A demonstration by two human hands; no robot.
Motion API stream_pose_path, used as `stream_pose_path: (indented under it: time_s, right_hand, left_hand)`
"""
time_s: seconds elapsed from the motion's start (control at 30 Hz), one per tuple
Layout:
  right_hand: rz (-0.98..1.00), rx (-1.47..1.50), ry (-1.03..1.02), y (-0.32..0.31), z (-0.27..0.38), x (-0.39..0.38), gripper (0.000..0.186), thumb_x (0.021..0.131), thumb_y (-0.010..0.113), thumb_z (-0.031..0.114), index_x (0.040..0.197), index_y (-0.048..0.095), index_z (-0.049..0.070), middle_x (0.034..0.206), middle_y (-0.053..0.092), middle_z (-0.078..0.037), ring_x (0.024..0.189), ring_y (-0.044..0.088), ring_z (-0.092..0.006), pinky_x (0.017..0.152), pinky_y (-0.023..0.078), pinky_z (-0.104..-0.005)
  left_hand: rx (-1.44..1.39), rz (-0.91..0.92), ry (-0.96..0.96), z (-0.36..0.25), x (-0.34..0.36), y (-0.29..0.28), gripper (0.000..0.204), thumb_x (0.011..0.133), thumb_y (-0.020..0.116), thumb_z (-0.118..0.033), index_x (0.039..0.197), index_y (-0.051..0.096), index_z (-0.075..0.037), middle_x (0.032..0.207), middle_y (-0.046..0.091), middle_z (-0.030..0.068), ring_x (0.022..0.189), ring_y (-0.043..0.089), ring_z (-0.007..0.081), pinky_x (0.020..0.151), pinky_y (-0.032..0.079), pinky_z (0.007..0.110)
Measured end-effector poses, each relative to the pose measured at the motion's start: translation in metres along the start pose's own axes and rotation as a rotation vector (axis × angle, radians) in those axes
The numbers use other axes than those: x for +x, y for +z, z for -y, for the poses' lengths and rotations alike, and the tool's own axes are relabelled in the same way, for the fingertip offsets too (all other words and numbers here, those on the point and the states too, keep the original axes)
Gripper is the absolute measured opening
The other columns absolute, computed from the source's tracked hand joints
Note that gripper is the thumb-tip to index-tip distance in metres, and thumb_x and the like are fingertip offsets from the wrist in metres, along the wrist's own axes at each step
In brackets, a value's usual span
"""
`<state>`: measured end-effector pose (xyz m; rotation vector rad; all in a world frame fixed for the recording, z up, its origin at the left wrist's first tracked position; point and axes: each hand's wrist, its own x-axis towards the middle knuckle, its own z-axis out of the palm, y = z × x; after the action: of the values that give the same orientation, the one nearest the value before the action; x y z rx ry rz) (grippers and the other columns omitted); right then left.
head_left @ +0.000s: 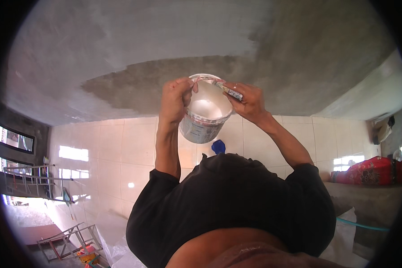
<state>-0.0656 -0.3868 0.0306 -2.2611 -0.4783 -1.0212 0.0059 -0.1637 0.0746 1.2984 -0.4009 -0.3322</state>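
A paint-smeared plastic bucket hangs in front of me by the wall, tilted so that its mouth shows. Pale, whitish paint is inside it. My left hand is closed at the left side of the rim, gripping the bucket by its raised handle. On the other side, my right hand is wrapped round a paint-crusted tool handle, which lies close to the rim. The tool's working end cannot be made out. Whether the right fingers also grip the bucket's handle, I cannot tell.
The wall ahead is light grey, with a darker brownish patch. Pale tiles cover the floor. A metal ladder and a metal frame are at left. A red patterned bundle lies at right, near a teal hose.
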Motion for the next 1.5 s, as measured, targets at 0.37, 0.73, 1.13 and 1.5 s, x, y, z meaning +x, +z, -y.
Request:
stream_pose_path:
  time_s: [0.37, 0.73, 1.13, 1.5]
  right_hand:
    - [0.042, 0.767, 0.655, -0.010, 0.014, 0.002, 0.012, 0.083, 0.074, 0.009, 0.091, 0.073, 0.000, 0.074, 0.071, -0.006, 0.057, 0.059, -0.0079, 0.053, 0.045, -0.0237]
    - [-0.246, 0.799, 0.570, -0.115, -0.016, 0.069, 0.011, 0.086, 0.068, 0.007, 0.092, 0.070, -0.001, 0.078, 0.071, -0.006, 0.065, 0.068, -0.0134, 0.052, 0.045, -0.0235]
    - [-0.819, 0.595, -0.135, -0.392, -0.112, 0.356, 0.015, 0.085, 0.069, 0.012, 0.097, 0.070, 0.002, 0.085, 0.073, -0.007, 0.075, 0.072, -0.0176, 0.055, 0.045, -0.0268]
    - [-0.931, 0.739, -0.217, -0.390, -0.067, 0.588, 0.022, 0.085, 0.060, 0.013, 0.075, 0.066, -0.006, 0.067, 0.070, -0.013, 0.052, 0.069, -0.0211, 0.043, 0.052, -0.0312]
  left_hand:
    - [-0.013, -0.026, 0.013, 0.000, 0.002, 0.002, 0.025, 0.090, 0.054, -0.018, 0.071, 0.061, -0.004, 0.054, 0.033, -0.0103, 0.047, 0.023, 0.0017, 0.044, 0.015, 0.025]
    - [0.037, -0.142, 0.004, 0.017, 0.001, -0.026, 0.027, 0.089, 0.052, -0.018, 0.066, 0.059, -0.005, 0.048, 0.037, -0.0067, 0.039, 0.029, 0.0039, 0.035, 0.020, 0.025]
    - [0.215, -0.452, 0.015, 0.026, -0.016, -0.001, 0.025, 0.086, 0.055, -0.020, 0.066, 0.062, -0.005, 0.049, 0.038, -0.0066, 0.042, 0.030, 0.0043, 0.040, 0.019, 0.024]
    - [0.142, -0.708, 0.168, 0.021, -0.024, 0.051, 0.026, 0.085, 0.054, -0.016, 0.063, 0.058, -0.003, 0.048, 0.036, -0.0068, 0.039, 0.026, 0.0039, 0.038, 0.017, 0.024]
